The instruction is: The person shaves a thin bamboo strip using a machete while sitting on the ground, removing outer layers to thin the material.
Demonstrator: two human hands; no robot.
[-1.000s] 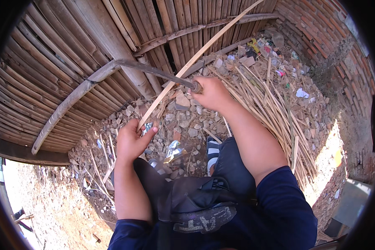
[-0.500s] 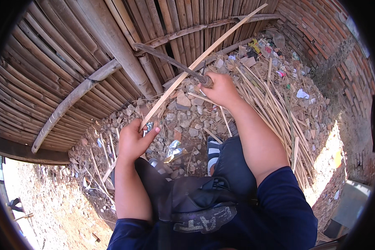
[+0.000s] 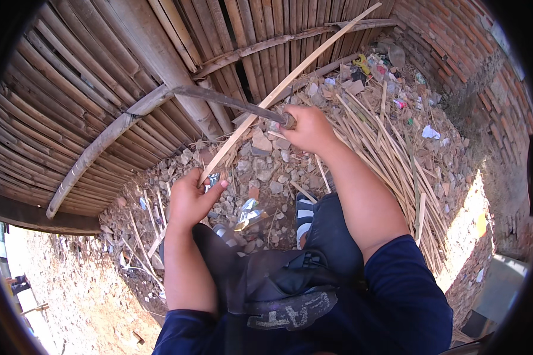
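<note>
My left hand (image 3: 188,200) is closed round the near end of a long pale bamboo strip (image 3: 290,77), which slants away up to the far right. In my right hand (image 3: 309,127) is the short handle of a machete (image 3: 228,102), its dark, narrow blade pointing to the left. The blade crosses the strip about midway along, and I cannot tell whether the two touch. Beyond the blade's tip rises a thick bamboo post.
A bamboo-pole wall (image 3: 100,77) with curved crossbars leans along the left and far side. To the right lies a heap of cut strips (image 3: 391,160) near a brick wall (image 3: 456,53). Rubble (image 3: 266,168) and litter cover the ground round my sandalled feet.
The machete has shifted left and slightly nearer along the strip with my right hand, its blade lying flatter. My left hand and the strip have barely moved.
</note>
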